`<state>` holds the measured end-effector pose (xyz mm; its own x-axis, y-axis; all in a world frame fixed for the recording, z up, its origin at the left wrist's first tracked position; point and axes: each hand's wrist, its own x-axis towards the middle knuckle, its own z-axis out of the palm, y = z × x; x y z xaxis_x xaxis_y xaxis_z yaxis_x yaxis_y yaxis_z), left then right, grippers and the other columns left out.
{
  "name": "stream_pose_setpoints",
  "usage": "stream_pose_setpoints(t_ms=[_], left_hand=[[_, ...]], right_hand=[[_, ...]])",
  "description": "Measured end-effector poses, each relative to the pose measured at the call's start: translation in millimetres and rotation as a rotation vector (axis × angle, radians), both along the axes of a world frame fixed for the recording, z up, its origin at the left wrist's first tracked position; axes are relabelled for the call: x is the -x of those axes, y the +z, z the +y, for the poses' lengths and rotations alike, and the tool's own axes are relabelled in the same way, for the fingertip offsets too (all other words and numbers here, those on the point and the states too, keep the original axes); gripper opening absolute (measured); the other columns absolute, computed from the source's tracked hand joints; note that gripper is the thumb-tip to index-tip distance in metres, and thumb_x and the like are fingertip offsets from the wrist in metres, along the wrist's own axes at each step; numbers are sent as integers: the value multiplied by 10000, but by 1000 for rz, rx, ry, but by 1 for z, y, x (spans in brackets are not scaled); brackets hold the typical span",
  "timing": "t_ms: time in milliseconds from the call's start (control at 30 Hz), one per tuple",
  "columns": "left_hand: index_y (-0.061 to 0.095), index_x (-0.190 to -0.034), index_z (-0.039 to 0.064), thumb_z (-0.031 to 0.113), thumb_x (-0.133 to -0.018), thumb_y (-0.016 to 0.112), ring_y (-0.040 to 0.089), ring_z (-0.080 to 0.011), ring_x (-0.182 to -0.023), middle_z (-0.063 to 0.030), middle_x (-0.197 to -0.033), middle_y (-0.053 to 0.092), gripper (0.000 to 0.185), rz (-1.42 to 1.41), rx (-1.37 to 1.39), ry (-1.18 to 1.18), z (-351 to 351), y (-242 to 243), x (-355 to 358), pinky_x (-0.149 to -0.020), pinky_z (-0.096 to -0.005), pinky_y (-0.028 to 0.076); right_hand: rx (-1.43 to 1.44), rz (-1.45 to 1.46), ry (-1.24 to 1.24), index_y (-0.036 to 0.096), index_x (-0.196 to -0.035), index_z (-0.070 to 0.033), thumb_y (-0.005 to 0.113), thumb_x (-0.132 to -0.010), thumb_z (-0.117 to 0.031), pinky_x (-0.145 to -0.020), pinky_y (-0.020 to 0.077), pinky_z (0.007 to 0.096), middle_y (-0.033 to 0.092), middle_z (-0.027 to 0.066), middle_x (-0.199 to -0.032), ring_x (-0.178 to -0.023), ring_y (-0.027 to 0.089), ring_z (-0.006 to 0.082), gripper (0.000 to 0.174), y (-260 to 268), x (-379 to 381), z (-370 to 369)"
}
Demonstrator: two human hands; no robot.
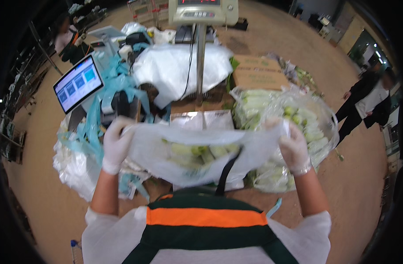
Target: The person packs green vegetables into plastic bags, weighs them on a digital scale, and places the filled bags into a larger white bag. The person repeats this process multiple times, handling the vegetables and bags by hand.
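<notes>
My left hand point(116, 145), in a white glove, grips one end of the rim of a translucent plastic bag point(148, 142). At the other end of that rim, my gloved right hand point(294, 147) holds the bag too. The rim is stretched wide between them, in front of my chest. Pale green vegetables point(201, 153) show in the bag's mouth; blur hides their exact kind. Behind the bag lies the shiny metal platform point(218, 119) of a weighing scale, with its pole point(201, 62) and display head point(203, 13) above. A black strap point(228, 171) hangs before the bag.
Bagged pale green vegetables point(264, 102) are piled at right, beside a cardboard box point(259, 72). At left stand a touchscreen point(78, 84) and blue plastic strips point(94, 122). White plastic sheeting point(181, 66) lies behind. One person point(366, 102) stands right, another point(69, 41) far left.
</notes>
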<state>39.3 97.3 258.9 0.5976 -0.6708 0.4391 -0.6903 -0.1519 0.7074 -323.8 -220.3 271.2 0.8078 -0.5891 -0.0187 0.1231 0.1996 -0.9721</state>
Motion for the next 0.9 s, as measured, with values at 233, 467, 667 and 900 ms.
stream_pose_setpoints(t_ms=[233, 467, 667, 900], left_hand=[[684, -1135, 81, 222, -685, 795, 589, -342, -1226, -141, -1270, 633, 484, -609, 80, -436, -128, 28, 134, -1141, -435, 376], [562, -1343, 33, 224, -871, 713, 677, -291, -1028, -199, -981, 709, 531, 37, -428, -683, -130, -119, 86, -1028, -410, 454], [705, -1213, 49, 289, -1006, 563, 653, -181, -1056, -74, -1125, 736, 348, 819, -420, -707, -117, -166, 27, -985, -371, 483], [644, -1283, 49, 327, -1070, 528, 625, -159, -1113, -53, -1204, 681, 369, 1341, -93, -583, -155, -165, 26, -994, -315, 481]], right_hand=[[921, -8, -42, 564, -1376, -50, 753, -859, -156, -1077, 452, 427, 585, 174, -1342, -1296, 545, 338, 560, -111, -110, 105], [401, -115, 440, 640, -1274, -24, 534, -1001, -211, -960, 506, 360, 713, 92, -1148, -1096, 654, 192, 347, -152, -99, 53], [1377, 687, 472, 745, -1078, -221, 701, -801, -219, -894, 521, 456, 750, 96, -1047, -1093, 683, 316, 280, -63, -136, 75], [1679, 437, -9, 646, -1365, -182, 556, -936, -242, -1205, 231, 577, 549, 25, -1515, -1475, 357, 398, 443, -117, -159, 92]])
